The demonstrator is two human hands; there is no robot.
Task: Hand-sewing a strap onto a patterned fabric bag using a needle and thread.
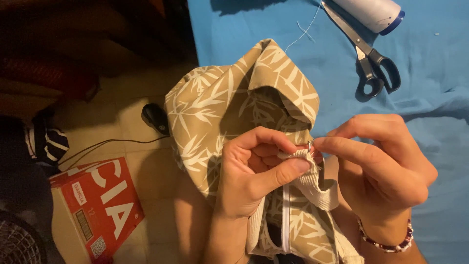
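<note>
Grip: the left hand [254,171] pinches a cream ribbed strap [312,182] between thumb and curled fingers, digits closed tight on the strap's folded end. The right hand [386,166] meets it from 3 o'clock, thumb and forefinger pressed together at the same fold, on a small silvery item [309,145]; it is too small to tell what it is. The fingertips of the two hands touch or nearly touch at this point.

Strap: it hangs down from the pinch toward 5 o'clock, lying on a tan fabric piece with a pale leaf print [220,102]. This fabric bunches up into a peak toward 12 o'clock above the hands and drapes down past the left wrist. A white zipper [286,220] runs straight down at 6 o'clock from the grip.

Right wrist: a beaded bracelet [388,242], dark red and white.

Surroundings: blue cloth [430,73] covers the surface from 12 to 4 o'clock. On it, at 1 o'clock, black-handled scissors [366,58] lie closed, with a white thread spool [373,12] just beside the blades. A loose thread [305,29] trails from there toward the fabric peak. At 8 o'clock, on the tiled floor, a red cardboard box [97,205]. At 10 o'clock, a small black object with a cable [155,117].
</note>
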